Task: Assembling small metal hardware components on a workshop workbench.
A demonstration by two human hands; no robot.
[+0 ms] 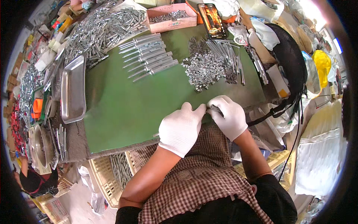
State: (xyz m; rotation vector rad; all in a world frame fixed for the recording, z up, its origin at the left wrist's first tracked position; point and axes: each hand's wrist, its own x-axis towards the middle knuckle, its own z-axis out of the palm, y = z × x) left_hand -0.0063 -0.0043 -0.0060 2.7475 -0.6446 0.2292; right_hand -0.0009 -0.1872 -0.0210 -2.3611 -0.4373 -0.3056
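Both my hands wear white knit gloves and meet at the near edge of a green table mat (123, 108). My left hand (181, 128) is closed around a thin metal rod whose tip (156, 135) pokes out at its left side. My right hand (228, 115) pinches a small metal part (215, 109) against the rod's other end; the joint itself is hidden between the fingers. Just beyond my hands lies a heap of small shiny wing nuts (203, 71). A row of assembled silver bolts (149, 56) is laid out further back on the mat.
An empty steel tray (72, 89) lies at the mat's left edge. A big pile of metal bolts (100, 30) fills the back left. A pink cardboard box (171, 18) of parts and a phone (212, 20) sit at the back. Loose rods (231, 56) lie right of the nuts. Yellow crates (112, 175) stand below.
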